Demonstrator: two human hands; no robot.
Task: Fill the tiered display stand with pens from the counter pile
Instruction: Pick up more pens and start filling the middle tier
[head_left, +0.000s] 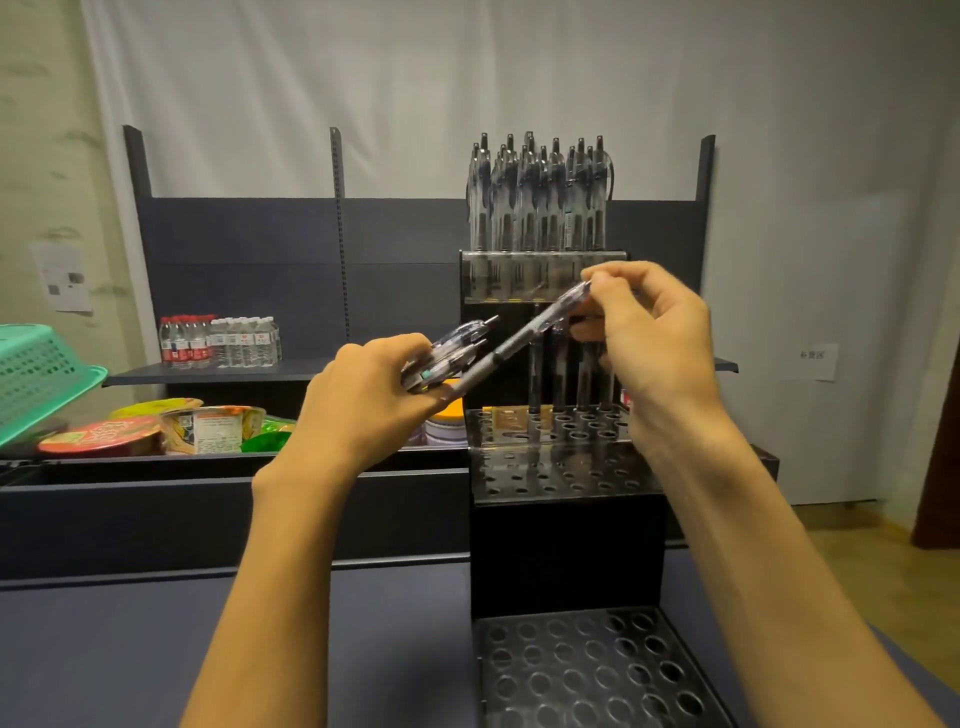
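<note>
Pen (519, 345), clear barrel w/ dark rubbery grip, pinched by right hand (654, 343).

1. A pale curtain (467, 78) hangs in soft folds across the back wall, with a patterned wall strip (36, 130) at far left.
2. A paper notice (65, 278) (with a small printed code) is stuck on that left wall.
3. Dark shelving (249, 244) with slotted uprights stands before the curtain; its shelf carries bottled water (218, 340).
4. A plain white wall (841, 208) on the right bears a small label (818, 358).
5. A wooden floor (857, 551) shows at lower right, beside a dark reddish curtain edge (940, 467).
6. A dark blue counter (130, 649) fills the foreground.
7. The light is dim and warm.
</note>
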